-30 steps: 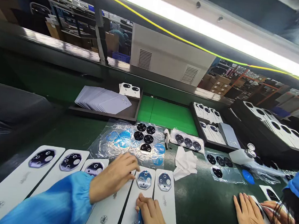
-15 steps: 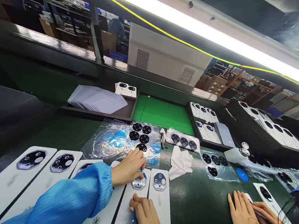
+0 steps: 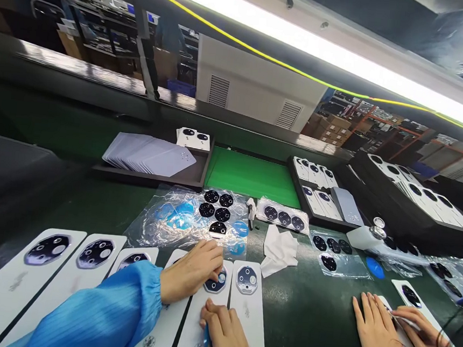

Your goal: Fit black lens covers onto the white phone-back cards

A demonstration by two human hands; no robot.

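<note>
Several white phone back covers (image 3: 60, 277) lie side by side at the near edge of the green bench. My left hand (image 3: 192, 271), in a blue sleeve, presses a dark camera lens piece (image 3: 216, 284) into the camera ring of one cover (image 3: 197, 327), fingers curled over it. My right hand (image 3: 225, 337) rests lower on that same cover, closed around a small blue tool (image 3: 205, 345). The cover to the right (image 3: 248, 315) shows a bluish ring with no dark lens. Loose dark lens pieces (image 3: 216, 211) lie on clear plastic film just beyond my left hand.
A dark tray (image 3: 150, 174) holds fanned grey sheets at the back left. More trays of covers (image 3: 322, 195) stand at the back right. A white cloth (image 3: 279, 250) and a white bottle (image 3: 366, 236) lie mid-bench. Another person's hands (image 3: 387, 338) work at the lower right.
My left hand reached up to the loose lens pieces, then came back down onto the cover's camera ring, which now shows a dark lens. My right hand stayed put.
</note>
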